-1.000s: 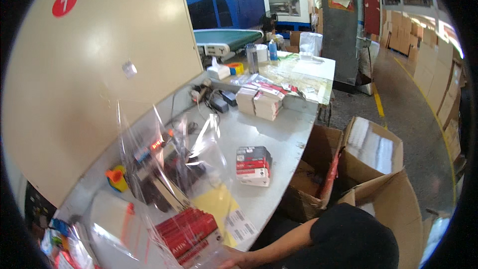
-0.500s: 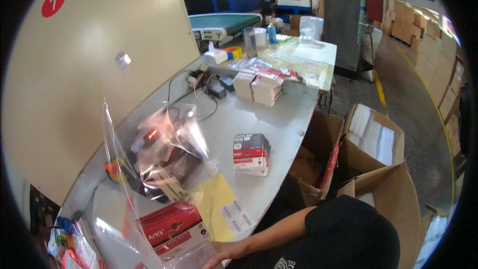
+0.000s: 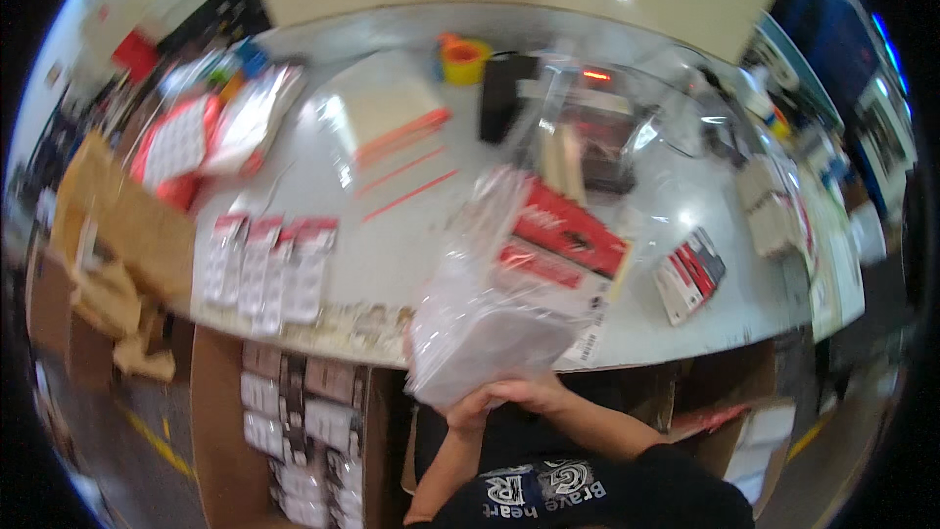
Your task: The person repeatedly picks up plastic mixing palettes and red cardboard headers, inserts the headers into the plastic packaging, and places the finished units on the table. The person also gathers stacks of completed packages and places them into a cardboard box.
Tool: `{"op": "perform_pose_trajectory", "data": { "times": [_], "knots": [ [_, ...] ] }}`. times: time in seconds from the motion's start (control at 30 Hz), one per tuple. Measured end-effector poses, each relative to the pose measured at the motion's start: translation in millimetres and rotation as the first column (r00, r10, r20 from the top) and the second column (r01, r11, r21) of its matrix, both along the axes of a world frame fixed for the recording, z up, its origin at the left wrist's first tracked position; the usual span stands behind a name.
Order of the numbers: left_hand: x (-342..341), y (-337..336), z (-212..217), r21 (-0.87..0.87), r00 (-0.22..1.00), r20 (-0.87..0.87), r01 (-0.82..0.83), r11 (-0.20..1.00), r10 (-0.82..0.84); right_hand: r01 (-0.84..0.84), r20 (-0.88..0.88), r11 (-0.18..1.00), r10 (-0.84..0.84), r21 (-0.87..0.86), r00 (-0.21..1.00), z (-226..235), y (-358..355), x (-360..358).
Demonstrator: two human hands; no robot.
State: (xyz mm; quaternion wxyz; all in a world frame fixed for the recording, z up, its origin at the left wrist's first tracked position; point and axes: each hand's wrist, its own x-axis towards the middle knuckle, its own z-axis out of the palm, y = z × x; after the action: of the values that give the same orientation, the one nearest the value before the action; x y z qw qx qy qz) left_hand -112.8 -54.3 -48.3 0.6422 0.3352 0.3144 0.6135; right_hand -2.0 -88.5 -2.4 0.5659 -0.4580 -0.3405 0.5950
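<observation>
In front of my body, above the table's front edge, a clear plastic bag [image 3: 450, 343] stands tilted with a bundle of red-and-white carded packs [image 3: 563, 255] inside it. My left hand [image 3: 470, 409] grips the bag's lower end from the left. Alongside it, my right hand [image 3: 534, 392] closes on the same lower end, the two hands almost touching. Some fingers of both are hidden behind the plastic. The bag's upper part rises loose and wrinkled past the cards. To the right on the tabletop lies a small stack of red, black and white cards [image 3: 690, 276].
Several blister packs [image 3: 269, 269] lie at the left front of the table [image 3: 392, 260]. Farther back are flat bags with red edges [image 3: 387, 103], a yellow tape roll [image 3: 462, 63] and a device with a red display [image 3: 599, 127]. Below the front edge stands a filled carton [image 3: 217, 411].
My view has swung left, bringing the blister packs and filled carton into sight. The bag with its packs is now in front of my body, with both hands visible at its lower end.
</observation>
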Motion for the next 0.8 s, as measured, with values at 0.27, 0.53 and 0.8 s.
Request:
{"op": "perform_pose_trajectory", "data": {
  "times": [0.27,0.53,0.8],
  "knots": [
    [25.5,17.4,41.8,0.112,0.992,0.115,-0.065,0.992,0.052,0.289,-0.449,0.957,-0.256,0.005,0.856,-20.6,4.3,14.6],
    [15.6,18.6,29.8,0.101,0.997,0.047,-0.058,0.993,0.053,0.229,-0.444,0.944,-0.316,-0.238,0.839,-32.2,16.2,25.5],
    [20.5,15.5,18.0,0.084,0.99,-0.022,-0.135,0.987,0.137,0.236,-0.369,0.97,-0.199,0.058,0.908,-27.0,13.1,-2.6]
  ]
}}
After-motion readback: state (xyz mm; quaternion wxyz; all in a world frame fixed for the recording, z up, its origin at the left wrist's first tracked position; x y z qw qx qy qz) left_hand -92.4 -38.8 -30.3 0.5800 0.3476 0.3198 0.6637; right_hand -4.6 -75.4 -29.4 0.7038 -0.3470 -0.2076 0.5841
